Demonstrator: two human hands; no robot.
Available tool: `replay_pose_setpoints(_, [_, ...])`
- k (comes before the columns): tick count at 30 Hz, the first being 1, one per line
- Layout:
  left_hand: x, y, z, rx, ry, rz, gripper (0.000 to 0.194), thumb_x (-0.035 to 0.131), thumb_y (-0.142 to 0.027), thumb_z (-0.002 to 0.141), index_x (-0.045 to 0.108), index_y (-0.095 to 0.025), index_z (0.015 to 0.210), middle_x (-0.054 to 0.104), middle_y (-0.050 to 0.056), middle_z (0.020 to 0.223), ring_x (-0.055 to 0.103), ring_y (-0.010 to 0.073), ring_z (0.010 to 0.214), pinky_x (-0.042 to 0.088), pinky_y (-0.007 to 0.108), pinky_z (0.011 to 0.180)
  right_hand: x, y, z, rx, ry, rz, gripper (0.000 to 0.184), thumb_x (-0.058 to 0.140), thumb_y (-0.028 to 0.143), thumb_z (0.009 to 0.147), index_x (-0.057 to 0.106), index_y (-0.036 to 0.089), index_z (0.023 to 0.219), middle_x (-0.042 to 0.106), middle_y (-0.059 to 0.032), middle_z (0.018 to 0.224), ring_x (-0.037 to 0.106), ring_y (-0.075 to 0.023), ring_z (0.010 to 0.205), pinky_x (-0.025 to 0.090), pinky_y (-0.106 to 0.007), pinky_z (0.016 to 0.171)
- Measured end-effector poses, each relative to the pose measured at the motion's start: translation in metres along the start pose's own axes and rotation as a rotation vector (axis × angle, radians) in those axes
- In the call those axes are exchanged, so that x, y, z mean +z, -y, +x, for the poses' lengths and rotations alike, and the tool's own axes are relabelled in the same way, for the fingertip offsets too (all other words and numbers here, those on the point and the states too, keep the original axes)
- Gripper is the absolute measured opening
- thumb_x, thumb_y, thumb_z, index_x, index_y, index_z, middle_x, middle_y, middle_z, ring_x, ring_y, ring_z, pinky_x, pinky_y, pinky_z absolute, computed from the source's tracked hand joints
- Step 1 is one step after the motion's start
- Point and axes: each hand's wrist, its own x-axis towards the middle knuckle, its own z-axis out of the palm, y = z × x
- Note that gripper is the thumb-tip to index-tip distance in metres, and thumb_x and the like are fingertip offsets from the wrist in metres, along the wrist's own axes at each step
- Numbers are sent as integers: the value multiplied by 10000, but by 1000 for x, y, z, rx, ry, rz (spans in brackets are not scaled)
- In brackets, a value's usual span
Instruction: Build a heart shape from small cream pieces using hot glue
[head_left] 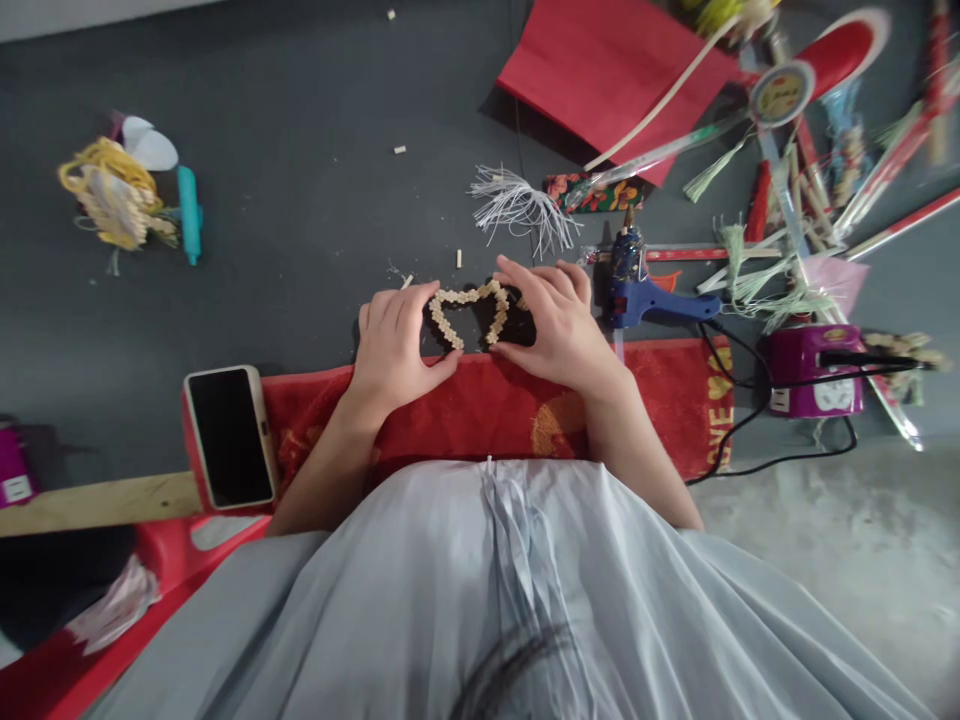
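Note:
A dark heart-shaped piece lined with small pale beige sticks lies on the grey floor just beyond a red cloth. My left hand curls around its left side, fingers pressed on the stick border. Its right side is gripped by my right hand, fingers bent over the dark edge. Both hands hold the heart flat against the floor.
A blue glue gun lies right of my right hand, its black cord running to a purple box. A phone rests on the cloth's left end. White fringe, red paper, yellow cord bundle and craft sticks are scattered around.

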Motion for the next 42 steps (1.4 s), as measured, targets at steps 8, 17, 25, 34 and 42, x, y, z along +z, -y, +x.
replay_pose_setpoints(8, [0,-1,0,-14,12,-9,665,703,-358,780,451,-177,1369,619,130,1305,542,323,1190,384,473,1031,-1,-1,0,11,22,0,793,598,366,824,310,197,1544,602,-105,1413,489,-326,1276,217,-581,1180])
replay_pose_setpoints(17, [-1,-2,1,-36,25,-15,668,698,-365,775,456,-194,1374,621,131,1317,544,330,1200,379,484,1038,0,0,-1,12,21,-5,800,599,350,807,316,204,1541,614,-105,1396,500,-325,1272,222,-579,1179])
replay_pose_setpoints(25, [-2,-3,0,-41,34,-18,678,714,-357,773,454,-199,1379,616,126,1325,538,329,1210,380,475,1037,-1,-1,-1,22,42,-8,806,599,371,814,306,211,1548,596,-111,1419,495,-329,1283,216,-594,1179])
replay_pose_setpoints(34, [0,-2,0,-30,28,-21,675,713,-363,778,449,-193,1376,615,133,1316,537,331,1204,374,474,1035,0,-1,-2,12,28,-14,795,606,366,824,314,197,1543,605,-110,1406,496,-319,1279,219,-578,1186])
replay_pose_setpoints(42, [-1,-2,1,-39,35,-23,683,708,-373,777,433,-211,1380,616,126,1312,540,333,1202,367,481,1054,-2,1,-2,13,22,-18,770,586,421,863,312,214,1551,596,-107,1415,502,-321,1285,222,-580,1188])
